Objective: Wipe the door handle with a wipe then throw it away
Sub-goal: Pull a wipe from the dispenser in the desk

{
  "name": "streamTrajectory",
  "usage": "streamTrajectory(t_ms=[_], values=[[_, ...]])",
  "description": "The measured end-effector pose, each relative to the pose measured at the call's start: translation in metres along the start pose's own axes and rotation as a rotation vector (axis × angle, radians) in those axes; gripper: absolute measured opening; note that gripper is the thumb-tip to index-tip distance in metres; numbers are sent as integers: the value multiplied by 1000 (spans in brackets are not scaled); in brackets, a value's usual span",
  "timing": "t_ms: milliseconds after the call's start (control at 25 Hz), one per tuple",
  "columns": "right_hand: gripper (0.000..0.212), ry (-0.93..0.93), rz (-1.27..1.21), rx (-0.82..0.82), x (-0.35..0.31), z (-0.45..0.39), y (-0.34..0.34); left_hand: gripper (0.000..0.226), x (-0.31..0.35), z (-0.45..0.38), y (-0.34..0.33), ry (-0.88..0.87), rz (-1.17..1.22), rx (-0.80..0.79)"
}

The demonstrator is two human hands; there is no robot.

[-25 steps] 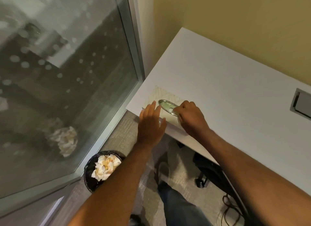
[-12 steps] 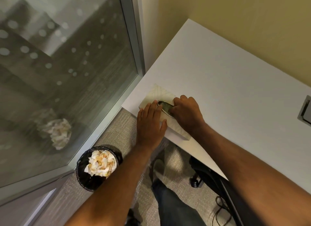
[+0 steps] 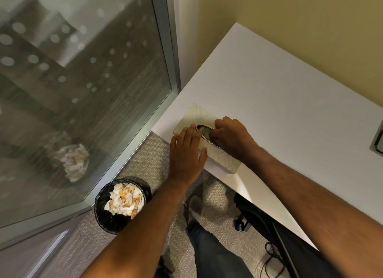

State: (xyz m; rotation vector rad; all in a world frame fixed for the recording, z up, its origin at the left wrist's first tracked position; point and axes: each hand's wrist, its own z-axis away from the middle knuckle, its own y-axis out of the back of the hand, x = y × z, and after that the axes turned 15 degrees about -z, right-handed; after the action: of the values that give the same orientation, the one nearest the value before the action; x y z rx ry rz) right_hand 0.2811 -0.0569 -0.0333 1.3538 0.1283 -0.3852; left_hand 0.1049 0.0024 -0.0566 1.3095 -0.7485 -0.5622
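A pale patterned box of wipes (image 3: 198, 117) lies at the near left corner of the white desk (image 3: 279, 103). My left hand (image 3: 187, 153) rests flat on the box's near side, fingers spread, pressing it down. My right hand (image 3: 230, 137) has its fingertips inside the box's oval opening (image 3: 204, 130); whether they pinch a wipe is hidden. A black mesh bin (image 3: 122, 204) filled with crumpled used wipes stands on the carpet below my left forearm. No door handle is in sight.
A glass wall (image 3: 83, 81) with a metal frame runs along the left and mirrors the bin. Under the desk are a black chair base (image 3: 255, 217) and cables. My leg and shoe (image 3: 196, 207) are on the carpet. A grey outlet plate (image 3: 378, 139) is set in the desk.
My right hand's fingers have pushed deeper into the box's opening. My left hand has stayed pressed on the box. The camera has shifted a little.
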Motion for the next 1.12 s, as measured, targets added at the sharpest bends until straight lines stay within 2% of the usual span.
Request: streamTrajectory(t_ms=[120, 200, 240, 360, 480, 680, 760, 880, 1000, 1080, 1120], values=[[19, -68, -374, 9, 4, 10, 9, 57, 0, 1, 2, 0, -6, -9], [9, -139, -672, 103, 6, 20, 11, 58, 0, 2, 4, -2, -3, -23], [10, -195, -776, 153, 6, 24, 11, 58, 0, 2, 4, -3, -1, -26], [9, -383, -1006, 261, 3, 32, 6, 58, 0, 2, 6, -1, 2, -47], [4, -484, -1221, 393, -3, 38, 0, 59, 2, 2, 11, -5, -6, -72], [10, -649, -1618, 621, -22, 40, 3, 52, 3, 1, 20, -3, 46, -90], [10, -700, -1754, 669, -31, 40, 9, 43, 9, -1, 29, 69, 178, -117], [11, -744, -1839, 697, -55, 40, 16, 54, 14, 1, 58, 186, 475, -81], [20, -759, -1787, 610, -94, 41, 14, 16, 1, 19, 83, 289, 723, -97], [24, -727, -1822, 576, -125, 40, 13, 24, -16, 38, 94, 472, 962, -107], [20, -670, -1894, 571, -142, 40, 11, 25, -29, 52, 99, 540, 1033, -87]])
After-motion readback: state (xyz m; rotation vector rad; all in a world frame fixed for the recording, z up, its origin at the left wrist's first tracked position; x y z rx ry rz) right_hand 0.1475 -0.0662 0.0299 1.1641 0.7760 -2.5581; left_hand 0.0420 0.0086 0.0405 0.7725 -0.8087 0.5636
